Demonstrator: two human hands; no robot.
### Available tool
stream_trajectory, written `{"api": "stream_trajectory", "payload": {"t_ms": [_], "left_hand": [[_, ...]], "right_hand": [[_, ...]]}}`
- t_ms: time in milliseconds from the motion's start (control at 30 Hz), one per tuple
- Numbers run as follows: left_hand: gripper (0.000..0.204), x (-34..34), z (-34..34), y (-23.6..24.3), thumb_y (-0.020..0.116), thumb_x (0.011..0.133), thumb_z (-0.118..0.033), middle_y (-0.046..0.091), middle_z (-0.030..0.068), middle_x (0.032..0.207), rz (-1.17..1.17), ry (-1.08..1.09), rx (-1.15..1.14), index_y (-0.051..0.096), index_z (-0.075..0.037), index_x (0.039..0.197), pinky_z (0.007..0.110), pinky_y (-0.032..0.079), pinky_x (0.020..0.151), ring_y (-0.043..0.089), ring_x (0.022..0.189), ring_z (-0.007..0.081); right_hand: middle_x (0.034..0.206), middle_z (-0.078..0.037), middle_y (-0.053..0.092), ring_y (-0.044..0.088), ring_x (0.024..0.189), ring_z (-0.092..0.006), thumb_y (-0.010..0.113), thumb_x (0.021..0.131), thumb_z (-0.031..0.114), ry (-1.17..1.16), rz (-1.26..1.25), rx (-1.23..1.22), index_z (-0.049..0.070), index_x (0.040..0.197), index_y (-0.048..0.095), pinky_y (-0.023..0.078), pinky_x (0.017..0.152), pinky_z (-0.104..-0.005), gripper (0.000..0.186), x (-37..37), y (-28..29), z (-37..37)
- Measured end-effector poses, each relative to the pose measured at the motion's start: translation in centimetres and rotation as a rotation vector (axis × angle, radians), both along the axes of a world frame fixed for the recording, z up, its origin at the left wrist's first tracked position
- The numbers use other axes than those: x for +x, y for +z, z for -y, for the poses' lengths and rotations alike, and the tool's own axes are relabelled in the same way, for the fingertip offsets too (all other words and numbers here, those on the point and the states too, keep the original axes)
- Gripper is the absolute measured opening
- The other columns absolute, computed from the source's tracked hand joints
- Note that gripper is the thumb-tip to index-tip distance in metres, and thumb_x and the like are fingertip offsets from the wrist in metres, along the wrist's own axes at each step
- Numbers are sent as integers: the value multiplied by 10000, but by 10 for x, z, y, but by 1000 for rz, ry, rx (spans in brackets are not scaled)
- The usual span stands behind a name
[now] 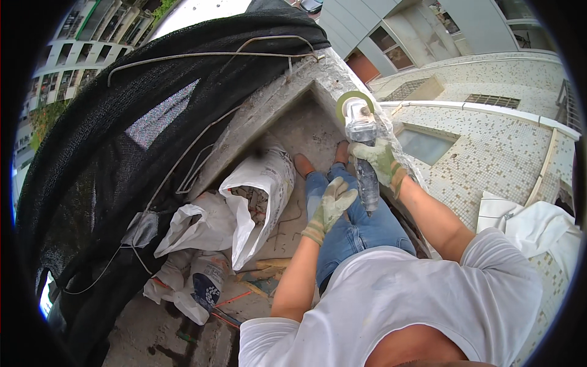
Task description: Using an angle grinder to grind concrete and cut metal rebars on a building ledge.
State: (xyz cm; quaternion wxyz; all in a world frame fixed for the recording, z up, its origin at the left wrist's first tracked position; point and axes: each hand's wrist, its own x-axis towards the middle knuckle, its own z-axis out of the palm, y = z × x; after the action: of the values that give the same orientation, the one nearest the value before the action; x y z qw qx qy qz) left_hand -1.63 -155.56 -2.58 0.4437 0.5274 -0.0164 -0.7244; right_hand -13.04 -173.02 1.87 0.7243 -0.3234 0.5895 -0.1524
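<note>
My right hand (pixel 380 160), in a pale green and white work glove, is wrapped round the body of an angle grinder (pixel 365 177). The grinder's round greenish disc (pixel 354 105) lies at the far end, over the top of the concrete parapet (pixel 342 76). Its grey and black body runs back toward me, above my jeans. My left hand (pixel 335 202), gloved the same way, hovers over my thigh, just left of the grinder's rear end and apart from it. Nothing shows in that hand, and its fingers are stretched out.
An upright white woven sack (pixel 260 202) of rubble stands left of my legs, beside another white sack (pixel 199 223). Black netting (pixel 153 79) with bent metal rods drapes the left parapet. Wood scraps (pixel 263 282) lie on the floor. Beyond the right parapet is a tiled wall (pixel 483 150).
</note>
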Motion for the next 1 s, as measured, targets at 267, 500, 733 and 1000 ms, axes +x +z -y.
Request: {"api": "stream_trajectory", "payload": {"t_ms": [267, 500, 733, 1000], "left_hand": [[460, -37, 70, -29, 763, 840, -178, 645, 46, 1033, -25, 3, -18, 523, -30, 1204, 275, 527, 680, 627, 871, 137], [461, 16, 91, -51, 774, 818, -243, 637, 40, 946, 174, -182, 106, 523, -30, 1140, 284, 531, 583, 622, 746, 134], [454, 28, 93, -64, 789, 802, -250, 634, 45, 921, 242, -216, 6, 531, -49, 1116, 271, 513, 549, 611, 713, 121], [740, 64, 134, -36, 726, 813, -484, 657, 241, 1177, 910, -910, -73, 496, -33, 1353, 414, 479, 961, 630, 1128, 367]], "right_hand": [[713, -11, 625, 571, 611, -100, 759, 784, 226, 80, -49, -47, 48, 873, 687, 470, 559, -290, 212, 22, -46, 29], [764, -54, 642, 594, 689, -124, 715, 800, 254, 191, -11, -268, 41, 892, 691, 494, 649, -311, 233, 66, -95, 42], [780, -59, 669, 610, 687, -137, 763, 750, 307, 21, -82, -151, 24, 904, 684, 510, 651, -310, 332, 75, -111, 43], [737, -6, 603, 561, 622, -100, 761, 795, 254, -122, -106, -196, 58, 938, 671, 468, 562, -290, 259, 61, -92, 51]]}}
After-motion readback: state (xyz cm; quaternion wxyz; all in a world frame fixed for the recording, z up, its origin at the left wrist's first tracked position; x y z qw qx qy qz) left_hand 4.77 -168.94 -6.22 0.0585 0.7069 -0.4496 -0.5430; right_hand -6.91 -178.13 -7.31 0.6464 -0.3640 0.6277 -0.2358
